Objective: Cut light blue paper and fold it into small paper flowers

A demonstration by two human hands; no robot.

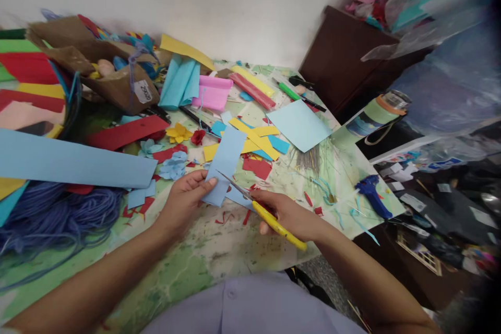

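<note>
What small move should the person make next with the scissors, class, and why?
Probably squeeze the scissors shut to cut. The right hand holds them with the blades laid against the blue paper strip, which the left hand pinches steady above the table.

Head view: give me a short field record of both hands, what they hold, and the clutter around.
left hand: pinches light blue strip
right hand: grips yellow-handled scissors, blades at the strip's lower end
table: green patterned cover, paper scraps
left side: blue yarn
right side: blue glue gun
behind: light blue sheet
</note>
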